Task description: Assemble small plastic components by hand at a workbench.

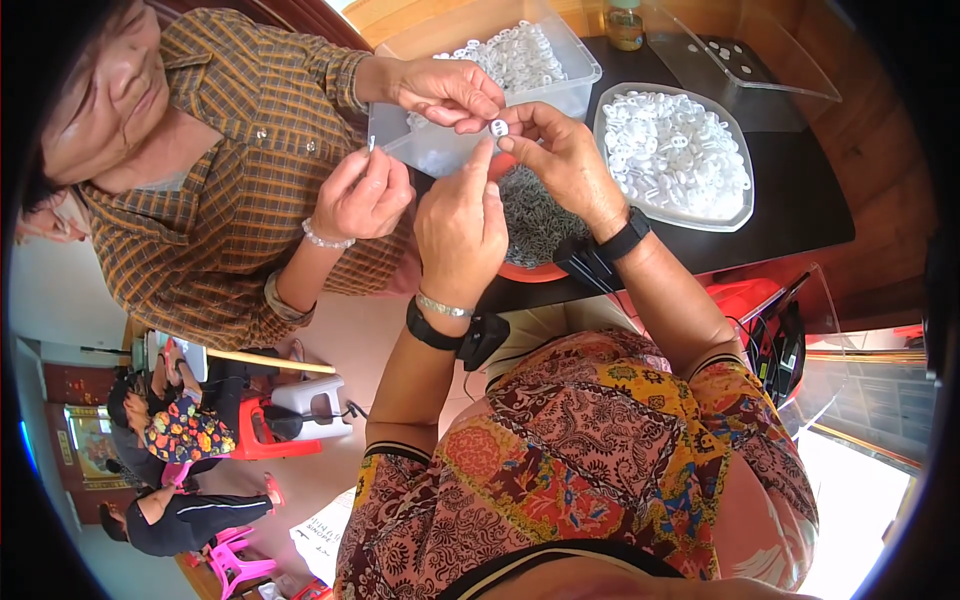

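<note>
My right hand [565,160] pinches a small round white piece with dark slots [499,128] between thumb and index finger. Close below it is my left hand [460,235], its index finger stretched up toward the piece and its thumb apart; I see nothing held in it. A co-worker's hand [450,92] reaches in from the left, its fingertips at the edge of the same piece. Their other hand [362,200] pinches a small white piece [371,143]. Under my hands, a red bowl [530,272] holds many small grey metal-looking pieces [540,215], partly hidden.
A clear plastic bin [585,80] of white pieces stands behind the hands. On the dark table [800,200], a white tray [745,205] is heaped with similar pieces. Beyond are a jar [625,28] and a clear lid [800,90]. Other people and stools [240,565] appear at lower left.
</note>
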`<action>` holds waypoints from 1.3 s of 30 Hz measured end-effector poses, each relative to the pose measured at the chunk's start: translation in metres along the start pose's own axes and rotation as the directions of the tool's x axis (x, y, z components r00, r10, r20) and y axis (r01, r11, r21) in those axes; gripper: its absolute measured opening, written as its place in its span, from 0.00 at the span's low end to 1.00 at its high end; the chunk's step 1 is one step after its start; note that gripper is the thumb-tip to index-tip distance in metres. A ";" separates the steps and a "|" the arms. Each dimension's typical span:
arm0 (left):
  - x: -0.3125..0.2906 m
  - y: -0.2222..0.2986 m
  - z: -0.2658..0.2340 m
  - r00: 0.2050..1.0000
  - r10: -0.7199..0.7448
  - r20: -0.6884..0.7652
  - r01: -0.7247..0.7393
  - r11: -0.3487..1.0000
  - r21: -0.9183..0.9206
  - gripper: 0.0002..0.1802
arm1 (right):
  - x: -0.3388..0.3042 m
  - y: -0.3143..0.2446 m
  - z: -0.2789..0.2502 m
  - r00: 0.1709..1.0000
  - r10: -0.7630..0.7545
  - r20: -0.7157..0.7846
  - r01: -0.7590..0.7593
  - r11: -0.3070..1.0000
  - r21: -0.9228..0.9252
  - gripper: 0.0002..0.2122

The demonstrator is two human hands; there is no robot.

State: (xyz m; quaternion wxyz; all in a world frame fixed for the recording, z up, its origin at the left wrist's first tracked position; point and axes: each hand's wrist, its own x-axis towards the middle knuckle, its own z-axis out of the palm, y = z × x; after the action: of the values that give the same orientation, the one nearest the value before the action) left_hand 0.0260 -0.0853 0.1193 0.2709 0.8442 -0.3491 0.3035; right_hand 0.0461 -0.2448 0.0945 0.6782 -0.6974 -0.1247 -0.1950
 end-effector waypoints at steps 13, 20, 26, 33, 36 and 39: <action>-0.090 0.020 -0.009 0.946 0.264 0.187 -0.235 0.958 -0.164 0.26 | 0.007 -0.007 0.012 0.998 -0.066 -0.016 0.064 0.992 -0.106 0.11; -0.109 0.015 -0.015 0.949 0.171 0.264 -0.125 0.975 -0.182 0.23 | 0.015 -0.010 0.027 1.000 -0.006 -0.003 0.006 1.000 -0.017 0.11; -0.114 0.011 -0.017 0.954 0.134 0.267 -0.094 0.983 -0.158 0.21 | 0.018 -0.015 0.035 0.996 -0.087 -0.010 0.086 0.992 -0.087 0.09; -0.121 0.007 -0.018 0.959 0.108 0.261 -0.072 0.987 -0.147 0.18 | -0.007 -0.036 0.023 0.998 -0.031 0.051 0.037 0.992 -0.119 0.08; -0.126 0.005 -0.018 0.962 0.105 0.252 -0.068 0.986 -0.154 0.18 | -0.026 -0.041 0.017 0.996 0.012 0.084 -0.004 0.996 -0.092 0.08; -0.129 0.005 -0.017 0.961 0.087 0.261 -0.047 0.987 -0.157 0.17 | -0.042 -0.049 0.013 0.992 -0.037 0.121 0.062 0.977 -0.205 0.06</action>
State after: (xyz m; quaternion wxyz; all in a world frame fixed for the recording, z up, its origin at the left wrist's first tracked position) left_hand -0.0572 -0.0219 0.0414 0.2731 0.8424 -0.4327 0.1689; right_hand -0.0110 -0.2257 0.1197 0.5878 -0.7716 -0.1603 -0.1826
